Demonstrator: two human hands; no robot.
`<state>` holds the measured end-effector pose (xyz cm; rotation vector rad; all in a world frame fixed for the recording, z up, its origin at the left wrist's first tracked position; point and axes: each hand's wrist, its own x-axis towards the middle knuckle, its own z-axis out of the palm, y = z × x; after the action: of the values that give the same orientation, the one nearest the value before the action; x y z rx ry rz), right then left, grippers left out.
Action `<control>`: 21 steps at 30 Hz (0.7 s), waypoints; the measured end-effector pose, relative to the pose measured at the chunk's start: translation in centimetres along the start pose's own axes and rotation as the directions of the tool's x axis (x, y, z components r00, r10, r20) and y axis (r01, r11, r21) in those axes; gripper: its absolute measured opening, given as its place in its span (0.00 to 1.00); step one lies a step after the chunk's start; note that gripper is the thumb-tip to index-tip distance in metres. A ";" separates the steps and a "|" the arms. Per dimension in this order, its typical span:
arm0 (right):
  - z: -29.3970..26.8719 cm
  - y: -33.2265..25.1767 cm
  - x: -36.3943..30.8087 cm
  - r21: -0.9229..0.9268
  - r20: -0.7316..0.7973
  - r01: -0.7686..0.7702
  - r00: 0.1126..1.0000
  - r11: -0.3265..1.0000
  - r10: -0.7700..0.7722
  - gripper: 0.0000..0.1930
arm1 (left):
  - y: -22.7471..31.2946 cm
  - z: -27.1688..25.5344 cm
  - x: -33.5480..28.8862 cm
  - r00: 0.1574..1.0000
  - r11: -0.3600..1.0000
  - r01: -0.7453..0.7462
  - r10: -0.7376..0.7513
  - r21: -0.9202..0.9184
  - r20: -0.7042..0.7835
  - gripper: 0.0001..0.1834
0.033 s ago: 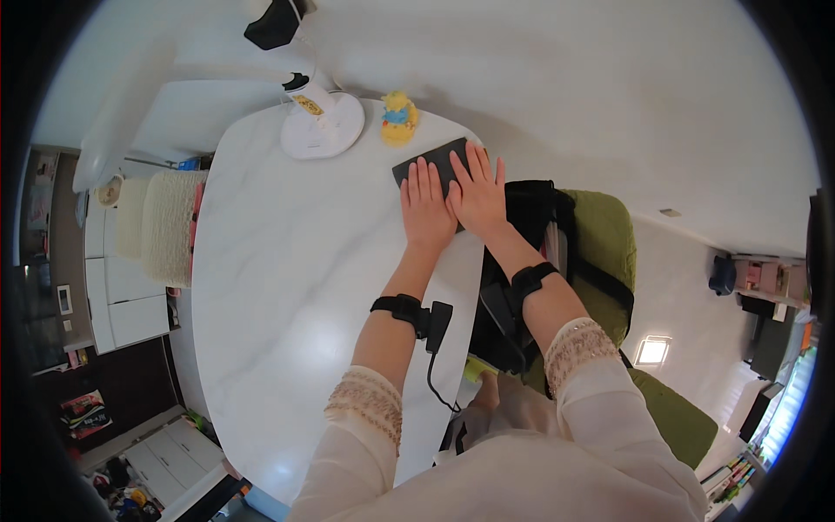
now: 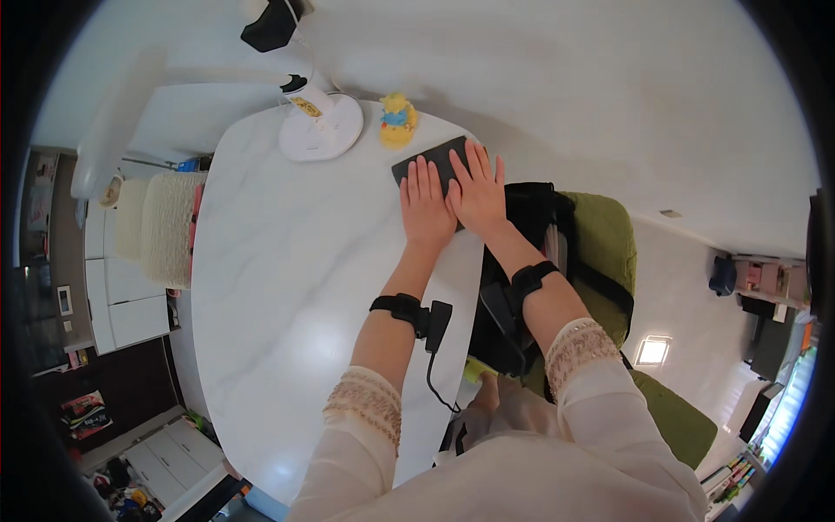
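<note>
A dark grey, flat rectangular object (image 2: 442, 158), perhaps a notebook, lies at the far right edge of the white table (image 2: 287, 278). Flat on its left part rests my left hand (image 2: 427, 209), fingers stretched out and pointing away from me. My right hand (image 2: 477, 193) lies on the right part, fingers spread, its thumb touching or nearly touching the left hand. Both palms cover much of the object, and only its far edge and a sliver below show. Neither hand grasps anything. A black strap with a small device circles each forearm.
A yellow and blue figurine (image 2: 397, 120) stands near the table's far edge, beside a white lamp base (image 2: 322, 135). To the right, a black bag (image 2: 527, 209) sits on a green chair (image 2: 600, 239). A cream fluffy chair (image 2: 172, 228) is at the table's left.
</note>
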<state>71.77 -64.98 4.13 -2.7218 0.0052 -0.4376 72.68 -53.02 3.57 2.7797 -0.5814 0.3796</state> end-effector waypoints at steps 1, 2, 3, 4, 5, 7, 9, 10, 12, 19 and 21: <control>0.1 0.4 0.7 0.001 0.001 -0.001 1.000 1.000 0.001 0.26 | 0.0 0.2 0.7 1.000 1.000 0.000 0.000 0.000 0.002 0.30; 0.3 0.6 1.3 0.008 0.004 0.003 1.000 1.000 -0.003 0.26 | 0.0 0.4 1.3 1.000 1.000 0.005 -0.005 0.005 0.005 0.30; 0.4 0.9 1.9 0.016 0.007 0.008 1.000 1.000 -0.008 0.26 | 0.0 0.6 1.8 1.000 1.000 0.011 -0.011 0.010 0.008 0.30; 0.5 1.2 2.4 0.020 0.011 0.007 1.000 1.000 -0.007 0.26 | 0.1 0.8 2.2 1.000 1.000 0.014 -0.014 0.013 0.012 0.30; 0.6 1.5 3.0 0.024 0.023 0.019 1.000 1.000 -0.019 0.26 | 0.2 0.9 2.7 0.999 0.999 0.042 -0.042 0.003 0.023 0.30; 0.8 2.2 4.0 0.034 0.039 0.029 0.999 0.999 -0.031 0.26 | 0.4 1.6 3.4 0.997 0.997 0.073 -0.073 -0.003 0.040 0.30; 1.0 2.8 5.3 0.061 0.078 0.055 0.995 0.997 -0.059 0.26 | 0.5 2.2 4.2 0.995 0.995 0.097 -0.096 0.024 -0.010 0.30; 1.1 3.1 6.0 0.070 0.081 0.057 0.995 0.996 -0.062 0.26 | 0.5 2.4 4.5 0.995 0.994 0.101 -0.100 0.032 -0.007 0.30; 1.1 3.7 7.0 0.099 0.174 0.042 0.983 0.994 -0.059 0.26 | 0.9 2.6 5.2 0.992 0.992 0.126 -0.126 0.007 -0.019 0.30; 0.8 3.5 8.3 0.058 0.295 -0.015 0.955 0.998 -0.002 0.25 | 1.1 2.8 5.6 0.991 0.991 0.130 -0.129 0.023 -0.047 0.31; 1.3 3.4 7.8 0.045 0.205 0.027 0.978 0.999 -0.036 0.25 | 1.0 2.6 5.2 0.990 0.990 0.135 -0.133 0.028 -0.053 0.31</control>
<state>79.79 -68.16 4.05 -2.7157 -0.1018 -0.1608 77.41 -56.53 2.97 2.8105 -0.3772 0.4329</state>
